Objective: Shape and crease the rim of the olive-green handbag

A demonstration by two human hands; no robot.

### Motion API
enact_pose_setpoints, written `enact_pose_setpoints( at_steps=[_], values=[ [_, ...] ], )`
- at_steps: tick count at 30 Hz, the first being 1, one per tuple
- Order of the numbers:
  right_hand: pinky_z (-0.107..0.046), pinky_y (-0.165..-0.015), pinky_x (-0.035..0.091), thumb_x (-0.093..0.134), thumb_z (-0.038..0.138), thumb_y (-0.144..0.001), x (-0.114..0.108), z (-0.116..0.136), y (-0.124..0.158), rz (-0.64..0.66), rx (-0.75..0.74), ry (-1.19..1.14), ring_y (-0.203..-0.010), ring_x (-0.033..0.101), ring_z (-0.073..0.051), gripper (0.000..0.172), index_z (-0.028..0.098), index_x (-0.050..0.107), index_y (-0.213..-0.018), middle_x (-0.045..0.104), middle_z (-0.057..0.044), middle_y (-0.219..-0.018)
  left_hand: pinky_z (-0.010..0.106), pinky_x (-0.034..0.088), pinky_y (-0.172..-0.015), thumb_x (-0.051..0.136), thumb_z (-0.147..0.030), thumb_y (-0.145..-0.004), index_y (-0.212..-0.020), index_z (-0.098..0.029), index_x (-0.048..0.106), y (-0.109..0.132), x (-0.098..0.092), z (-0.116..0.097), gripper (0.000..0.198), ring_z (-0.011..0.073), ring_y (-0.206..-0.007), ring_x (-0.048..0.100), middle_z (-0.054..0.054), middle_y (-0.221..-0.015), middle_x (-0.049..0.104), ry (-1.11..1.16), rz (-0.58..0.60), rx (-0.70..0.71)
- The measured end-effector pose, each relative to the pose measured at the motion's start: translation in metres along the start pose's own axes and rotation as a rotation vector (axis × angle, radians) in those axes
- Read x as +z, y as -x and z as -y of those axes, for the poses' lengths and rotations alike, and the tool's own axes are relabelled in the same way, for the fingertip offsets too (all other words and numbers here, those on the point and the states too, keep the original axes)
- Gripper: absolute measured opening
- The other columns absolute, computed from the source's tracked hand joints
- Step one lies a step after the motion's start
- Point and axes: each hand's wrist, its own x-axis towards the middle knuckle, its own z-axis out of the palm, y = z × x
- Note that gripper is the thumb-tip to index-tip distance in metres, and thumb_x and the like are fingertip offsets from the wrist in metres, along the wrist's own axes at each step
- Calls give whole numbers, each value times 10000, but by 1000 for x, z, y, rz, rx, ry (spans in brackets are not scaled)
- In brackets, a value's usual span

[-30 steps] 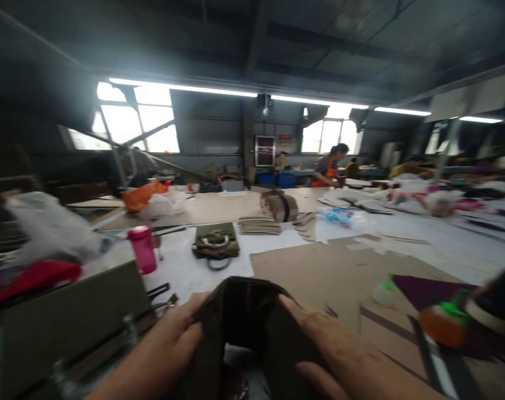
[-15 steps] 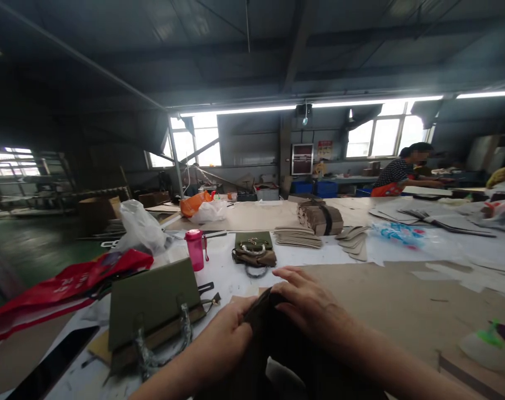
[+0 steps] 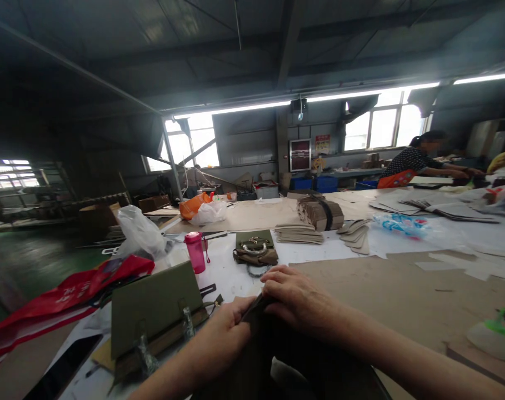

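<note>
Both hands close narrowly on the upper edge of a dark fabric bag, the left hand and right hand pinching it from either side, though the fold is hard to make out. Just left lies an olive handbag panel with plastic-wrapped handles. Beyond, on the table, sit a smaller olive bag with a metal clasp, a pink bottle and stacked tan cut pieces.

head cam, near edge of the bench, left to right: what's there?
red plastic bag → olive green bag panel → left hand → dark bag → right hand → tan cardboard sheet → white bottle
</note>
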Motion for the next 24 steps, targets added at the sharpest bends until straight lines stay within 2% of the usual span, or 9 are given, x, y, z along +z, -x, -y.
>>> enact_pose_setpoints(
  at_steps=[5,10,18,24],
  values=[
    [-259,-793,373,544,175,-771,-3,4,0,64,5,-76,-888,471,-160,56,166,575,-816,569,-29,-912,187,349,-633,412,-94,-716,-1042,-176,548,0,-3,1,363,106,-728,473,-15,-830,592,84,67,-37],
    [-265,-780,381,530,185,-766,-3,4,-2,63,63,-88,-877,480,-165,65,144,580,-760,558,-48,-934,203,353,-646,431,-134,-747,-1062,-170,528,-2,-8,8,332,116,-739,492,-3,-832,587,71,84,-45],
    [-229,-803,366,513,153,-764,-7,3,0,92,0,-120,-873,485,-141,87,135,598,-760,550,-50,-958,223,373,-693,461,-190,-757,-1070,-159,524,-4,-9,4,321,141,-786,502,15,-857,585,54,101,-58],
    [-257,-766,387,520,178,-750,-2,0,-1,41,117,-59,-846,486,-166,110,115,586,-811,540,-78,-938,221,375,-697,451,-151,-750,-1091,-181,515,-4,-9,4,349,141,-799,497,12,-870,587,62,106,-90]
  ],
)
